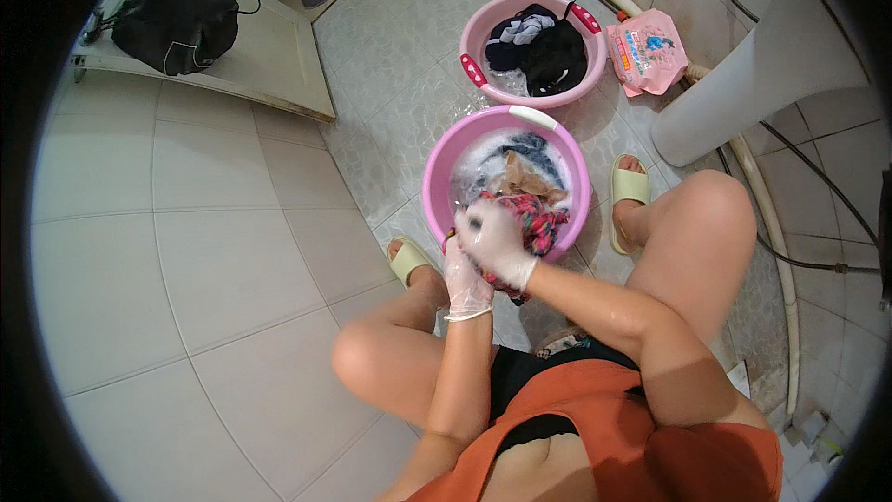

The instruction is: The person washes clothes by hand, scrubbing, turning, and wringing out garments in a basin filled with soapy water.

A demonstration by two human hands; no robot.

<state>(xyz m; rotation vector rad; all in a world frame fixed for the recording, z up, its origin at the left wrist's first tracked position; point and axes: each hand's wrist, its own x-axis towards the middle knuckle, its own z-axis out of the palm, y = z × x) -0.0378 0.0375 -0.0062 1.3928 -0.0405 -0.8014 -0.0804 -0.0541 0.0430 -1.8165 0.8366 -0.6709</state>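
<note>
Before me stands a pink-purple plastic basin [433,185] of sudsy water. Over its near rim, both hands in thin white gloves are close together on a multicoloured patterned cloth [533,219]. My left hand [465,280] grips the cloth at the near left of the basin. My right hand [493,238], blurred, is closed on it just above and to the right. Part of the cloth lies in the basin and part hangs outside the near rim; the rest is hidden by the hands. A tan cloth [524,178] and a blue denim-like cloth [533,148] lie in the suds.
Beyond is a lighter pink basin [475,28] with dark clothes [550,56] in water. A pink soft package [648,52] sits beside it, near a white pedestal [725,90] and hoses [773,223]. A door [279,63] with a hanging black bag [178,21] stands at left.
</note>
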